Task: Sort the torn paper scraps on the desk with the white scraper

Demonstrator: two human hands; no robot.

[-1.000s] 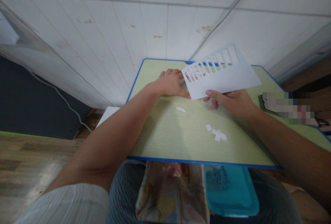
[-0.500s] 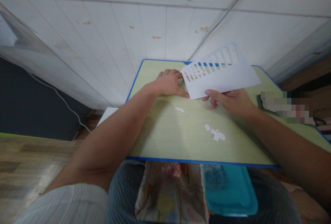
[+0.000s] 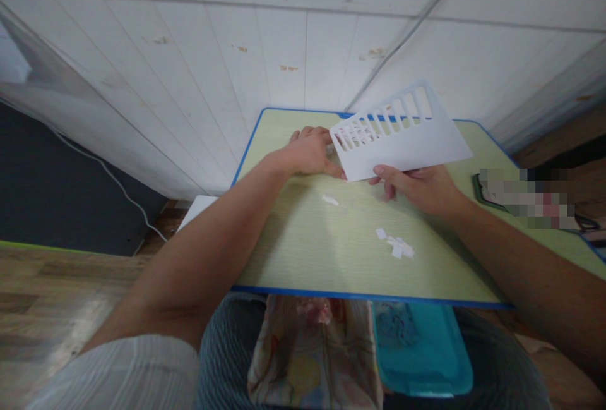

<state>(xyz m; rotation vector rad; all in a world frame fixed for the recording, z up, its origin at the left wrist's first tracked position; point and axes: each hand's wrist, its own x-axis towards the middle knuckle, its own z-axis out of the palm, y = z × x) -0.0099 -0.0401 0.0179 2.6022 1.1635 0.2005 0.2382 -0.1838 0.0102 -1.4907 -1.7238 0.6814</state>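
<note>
My right hand (image 3: 416,186) pinches the lower edge of a white card (image 3: 402,148) between thumb and fingers. A row of slots, widening towards the right, is cut along the card's upper part. The card is tilted, its right end higher. At its left end, my left hand (image 3: 310,150) rests low over the table, fingers bent, thumb by the card's lower left corner. Something clear and shiny shows between that thumb and the fingers, too small to make out. Pinkish marks show through the smaller slots; what lies behind is mostly hidden.
On the pale green table (image 3: 293,239) lie several white paper scraps (image 3: 400,247) and another scrap (image 3: 330,199). A dark-edged object (image 3: 490,195), partly blurred out, lies at right. Below the front edge are a patterned cloth (image 3: 307,359) and a blue plastic container (image 3: 430,353).
The card in my right hand has shifted slightly left and down, and more pinkish marks show through its slots. My left hand has stayed almost in place.
</note>
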